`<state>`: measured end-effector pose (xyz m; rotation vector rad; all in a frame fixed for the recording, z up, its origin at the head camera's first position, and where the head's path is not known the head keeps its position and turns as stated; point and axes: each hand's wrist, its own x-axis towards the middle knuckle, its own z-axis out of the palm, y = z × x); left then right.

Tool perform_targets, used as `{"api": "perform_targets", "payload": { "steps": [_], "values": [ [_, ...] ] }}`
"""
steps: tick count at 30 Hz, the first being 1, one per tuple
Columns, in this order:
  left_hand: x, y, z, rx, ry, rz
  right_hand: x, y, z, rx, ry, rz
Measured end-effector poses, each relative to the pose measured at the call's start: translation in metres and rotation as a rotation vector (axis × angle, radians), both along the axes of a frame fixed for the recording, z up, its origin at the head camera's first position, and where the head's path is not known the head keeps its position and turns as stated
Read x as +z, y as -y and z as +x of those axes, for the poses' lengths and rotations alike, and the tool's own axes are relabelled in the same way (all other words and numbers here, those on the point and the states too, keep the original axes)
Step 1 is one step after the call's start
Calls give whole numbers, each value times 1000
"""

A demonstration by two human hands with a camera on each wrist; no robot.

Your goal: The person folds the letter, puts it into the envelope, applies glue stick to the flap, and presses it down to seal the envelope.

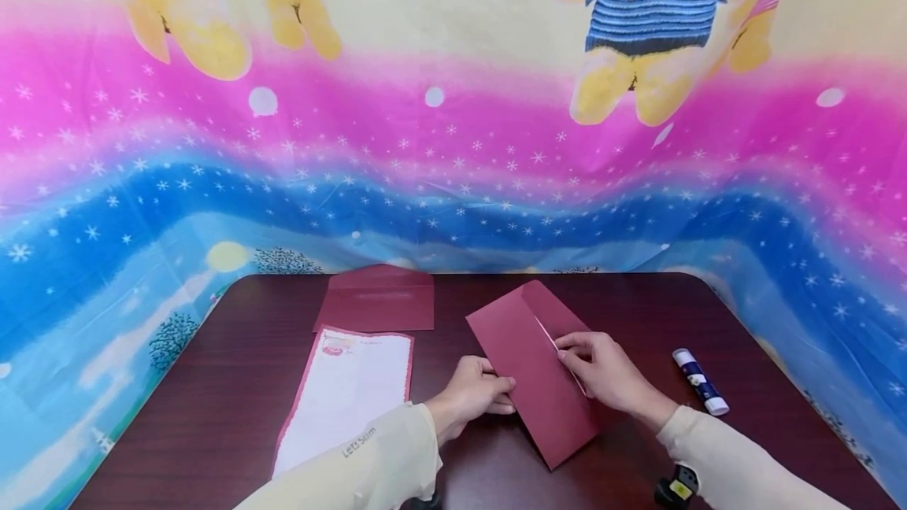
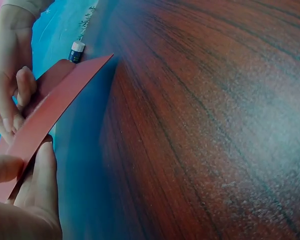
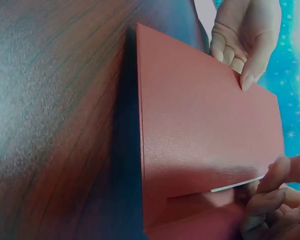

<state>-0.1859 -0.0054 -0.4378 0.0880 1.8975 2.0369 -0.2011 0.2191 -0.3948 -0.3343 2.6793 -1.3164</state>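
Note:
A dark red envelope [image 1: 542,384] is held tilted above the table, its flap [image 1: 556,309] folded out on the right side. A thin white paper edge [image 3: 235,185] shows along its mouth. My left hand [image 1: 471,396] pinches the envelope's left edge, thumb on the front and fingers behind, as the left wrist view also shows. At the mouth, my right hand [image 1: 609,372] has its thumb and fingers curled on the envelope's edge beside the white paper. Whether they also pinch the paper is hidden.
A second red envelope [image 1: 379,301] lies at the table's back. In front of it lies a white letter sheet [image 1: 347,400] with a red border, partly under the left sleeve. A glue stick [image 1: 700,382] lies at the right. A patterned cloth [image 1: 453,140] hangs behind the table.

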Motion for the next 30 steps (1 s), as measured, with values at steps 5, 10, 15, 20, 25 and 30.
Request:
{"api": "perform_targets", "payload": {
  "steps": [5, 10, 15, 20, 25, 30],
  "values": [
    [1, 1, 0, 53, -10, 10, 7, 4, 5, -43, -40, 49],
    [4, -1, 2, 121, -4, 50, 10, 5, 9, -27, -73, 36],
    [7, -3, 2, 202, -16, 122, 10, 2, 14, -25, -115, -14],
    [9, 0, 0, 259, -8, 163, 8, -5, 20, -55, -176, -43],
    [13, 1, -2, 265, 10, 194, 2, -14, 23, -101, -203, -41],
    [16, 1, 0, 278, 24, 213, -6, -22, 19, -173, -175, -23]
  ]
}}
